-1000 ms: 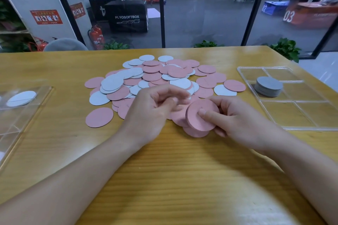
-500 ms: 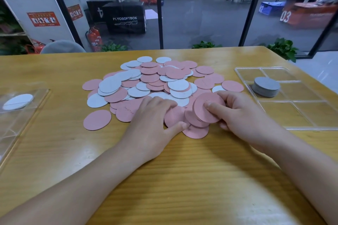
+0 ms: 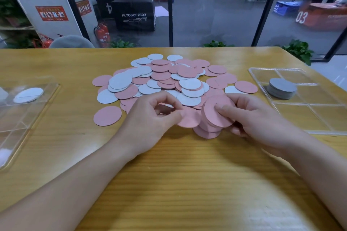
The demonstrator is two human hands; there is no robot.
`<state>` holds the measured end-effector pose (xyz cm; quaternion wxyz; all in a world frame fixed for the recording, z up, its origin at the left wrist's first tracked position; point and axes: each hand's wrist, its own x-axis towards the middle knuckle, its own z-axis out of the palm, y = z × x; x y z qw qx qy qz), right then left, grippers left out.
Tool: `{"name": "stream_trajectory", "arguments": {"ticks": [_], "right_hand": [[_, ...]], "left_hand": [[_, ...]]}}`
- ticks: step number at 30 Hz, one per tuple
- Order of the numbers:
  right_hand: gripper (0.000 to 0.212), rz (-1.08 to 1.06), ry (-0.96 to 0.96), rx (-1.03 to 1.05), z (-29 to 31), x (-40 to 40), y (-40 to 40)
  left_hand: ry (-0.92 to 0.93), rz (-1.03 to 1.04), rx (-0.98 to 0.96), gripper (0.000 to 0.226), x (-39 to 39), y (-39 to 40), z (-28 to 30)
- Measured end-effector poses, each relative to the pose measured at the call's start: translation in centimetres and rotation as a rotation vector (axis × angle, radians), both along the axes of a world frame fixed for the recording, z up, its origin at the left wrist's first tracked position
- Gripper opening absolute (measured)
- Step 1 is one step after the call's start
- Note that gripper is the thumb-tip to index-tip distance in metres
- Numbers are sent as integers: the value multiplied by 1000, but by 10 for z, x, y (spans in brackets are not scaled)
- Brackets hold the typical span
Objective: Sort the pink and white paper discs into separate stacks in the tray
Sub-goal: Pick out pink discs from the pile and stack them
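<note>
Right hand grips a pink stack — left hand pinches one pink disc.

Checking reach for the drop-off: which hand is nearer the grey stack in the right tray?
Right. The right hand holds pink discs just left of the grey stack; the left hand is farther left, beyond the right hand.

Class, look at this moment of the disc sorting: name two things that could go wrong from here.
1. The right hand grips a tilted stack of pink discs; it may fan out or slip as the left hand adds its pink disc.
2. White discs overlap pink ones in the pile, so one might get gathered by mistake.
</note>
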<state>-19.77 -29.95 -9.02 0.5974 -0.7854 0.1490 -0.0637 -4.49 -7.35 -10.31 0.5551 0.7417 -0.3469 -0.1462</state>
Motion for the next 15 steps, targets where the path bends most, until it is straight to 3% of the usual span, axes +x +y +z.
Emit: {"name": "stream_trajectory", "arguments": {"ticks": [4,15], "right_hand": [[27,36,16,10,-1,0,1],[20,138,-42,-121,-1,-1,6]], "left_hand": [[29,-5,-9,34,-3,2,0],[344,-183,-221,32,-18,-13,-3]]}}
